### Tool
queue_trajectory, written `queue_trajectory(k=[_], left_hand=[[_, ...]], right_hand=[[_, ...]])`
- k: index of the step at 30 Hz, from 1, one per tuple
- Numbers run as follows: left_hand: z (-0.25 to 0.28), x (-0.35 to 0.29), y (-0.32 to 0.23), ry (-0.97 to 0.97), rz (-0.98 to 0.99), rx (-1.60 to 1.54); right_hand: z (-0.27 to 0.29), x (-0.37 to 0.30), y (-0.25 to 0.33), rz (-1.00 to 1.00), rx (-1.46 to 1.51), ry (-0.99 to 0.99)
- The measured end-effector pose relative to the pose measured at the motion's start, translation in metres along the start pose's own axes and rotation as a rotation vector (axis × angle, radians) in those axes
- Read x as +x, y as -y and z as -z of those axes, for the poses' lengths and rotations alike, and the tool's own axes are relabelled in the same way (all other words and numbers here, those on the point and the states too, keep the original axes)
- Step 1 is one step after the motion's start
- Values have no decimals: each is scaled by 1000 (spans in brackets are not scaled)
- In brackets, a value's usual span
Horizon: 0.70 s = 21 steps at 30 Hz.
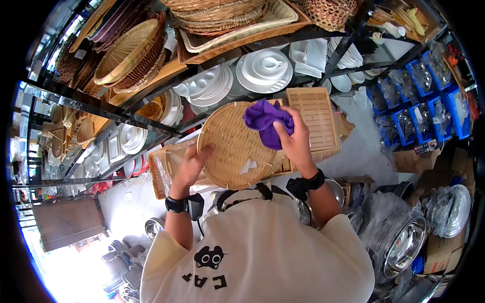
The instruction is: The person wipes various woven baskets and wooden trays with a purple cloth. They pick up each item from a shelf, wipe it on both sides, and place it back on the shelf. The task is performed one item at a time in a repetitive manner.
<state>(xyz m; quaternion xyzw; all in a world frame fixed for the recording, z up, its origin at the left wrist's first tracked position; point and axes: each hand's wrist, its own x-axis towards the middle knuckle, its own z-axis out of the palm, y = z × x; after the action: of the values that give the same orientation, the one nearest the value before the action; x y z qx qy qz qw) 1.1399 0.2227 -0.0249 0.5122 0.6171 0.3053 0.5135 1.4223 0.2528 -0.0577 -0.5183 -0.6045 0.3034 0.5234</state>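
A round, shallow woven bamboo tray [230,136] is held up in front of me. My left hand [194,161] grips its left rim, thumb on the inner face and the other fingers hidden behind. In my right hand [295,134] is a bunched purple cloth [268,121], lying over the tray's upper right part. A small white label [246,166] shows low on the woven face. Behind the tray, a rectangular bamboo tray [314,121] with slats stands at the right, and a plastic-wrapped basket [164,171] shows at the left.
Shelves ahead carry woven baskets [129,53] above and stacked white plates [264,70] below. Blue bins [419,101] with wrapped metal pieces hang at the right. Plastic-wrapped steel basins [404,247] crowd the lower right; dark pots [124,265] stand at the lower left.
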Motion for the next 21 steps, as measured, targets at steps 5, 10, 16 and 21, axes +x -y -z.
queue_trajectory(k=[5, 10, 16, 21], left_hand=[[-11, 0, -18, 91, 20, 57], [-18, -1, -23, 151, -37, 113], [-8, 2, -38, 168, 127, 307], [-1, 6, 4, -58, 80, -120]], right_hand=[[10, 18, 6, 149, 29, -1], [3, 28, 5, 274, -105, 236], [5, 27, 0, 225, -142, 217], [20, 1, 5, 168, -365, 226]])
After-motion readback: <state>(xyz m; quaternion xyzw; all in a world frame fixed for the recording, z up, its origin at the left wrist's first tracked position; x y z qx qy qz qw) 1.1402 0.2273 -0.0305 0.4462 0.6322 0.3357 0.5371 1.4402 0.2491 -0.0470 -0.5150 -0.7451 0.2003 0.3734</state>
